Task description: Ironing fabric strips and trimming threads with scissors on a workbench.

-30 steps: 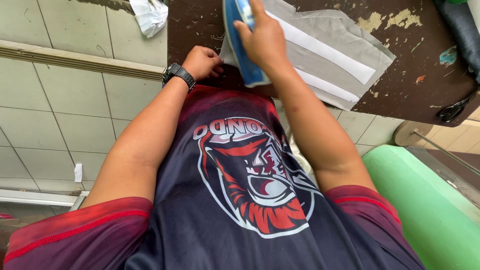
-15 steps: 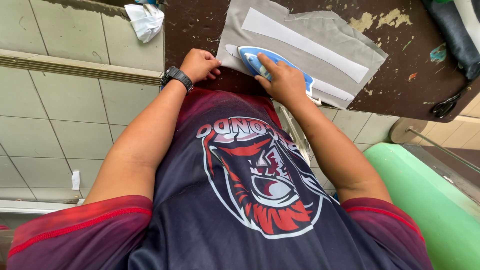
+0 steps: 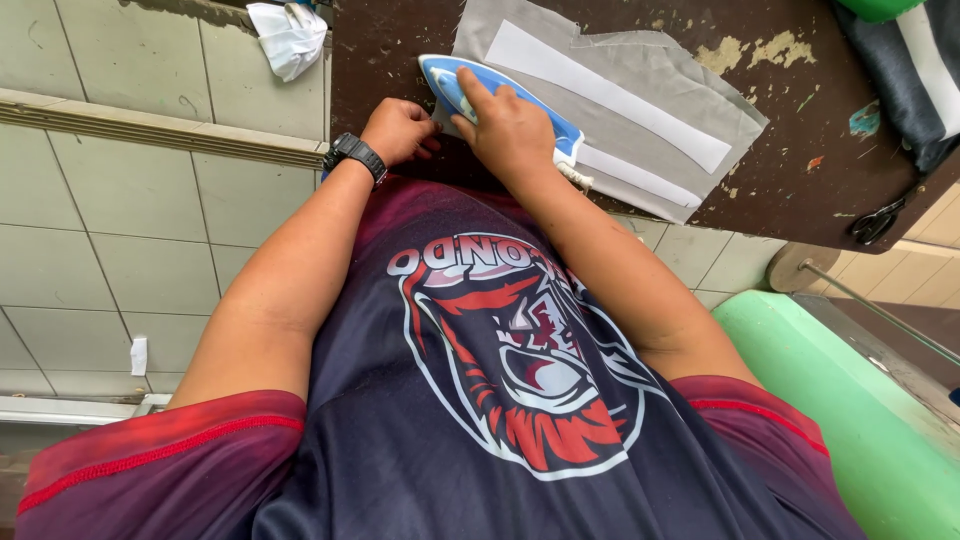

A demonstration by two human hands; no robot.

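A person presses grey fabric (image 3: 640, 90) on a worn brown table (image 3: 800, 150) — right hand (image 3: 510, 125) closed around a blue-and-white iron (image 3: 470, 85), left hand (image 3: 400, 130) loosely curled beside it. Pressing seems underway; next likely needs a steady glide along the white strip (image 3: 600, 90).

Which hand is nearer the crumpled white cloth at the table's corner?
Left. The left hand rests fisted at the table edge, below and right of the crumpled white cloth; the right hand is farther right, on the blue iron.
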